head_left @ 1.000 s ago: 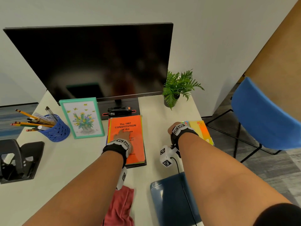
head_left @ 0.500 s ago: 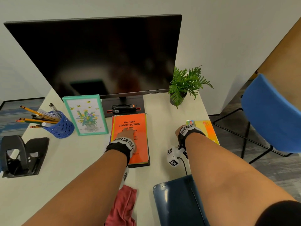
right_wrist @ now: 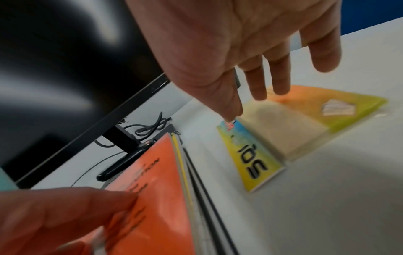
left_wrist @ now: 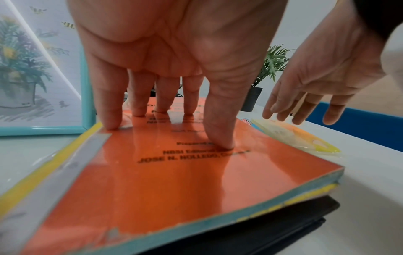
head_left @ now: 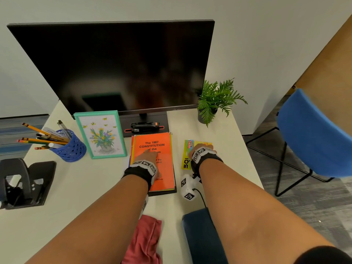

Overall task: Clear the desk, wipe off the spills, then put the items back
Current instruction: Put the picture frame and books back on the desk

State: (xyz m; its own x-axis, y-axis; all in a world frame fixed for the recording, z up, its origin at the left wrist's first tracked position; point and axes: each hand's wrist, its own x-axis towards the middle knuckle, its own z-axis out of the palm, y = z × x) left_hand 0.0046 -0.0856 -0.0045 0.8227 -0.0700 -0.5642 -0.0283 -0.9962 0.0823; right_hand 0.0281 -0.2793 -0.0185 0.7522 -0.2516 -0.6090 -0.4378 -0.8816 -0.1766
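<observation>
Put-back step: left hand (head_left: pixel 150 158) presses flat on the book (head_left: pixel 154 164); right hand (head_left: pixel 202 152), open, hovers over the notes pack (head_left: pixel 187 159) beside the book. Next, judge alignment, then lift both hands clear.

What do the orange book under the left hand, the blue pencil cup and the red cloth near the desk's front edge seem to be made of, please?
Orange book: paper with a glossy, probably laminated cover; it mirrors the fingers.
Blue pencil cup: likely moulded plastic, matte, with an openwork lattice wall.
Red cloth: soft woven or knitted fabric, matte, lying in loose folds.
</observation>
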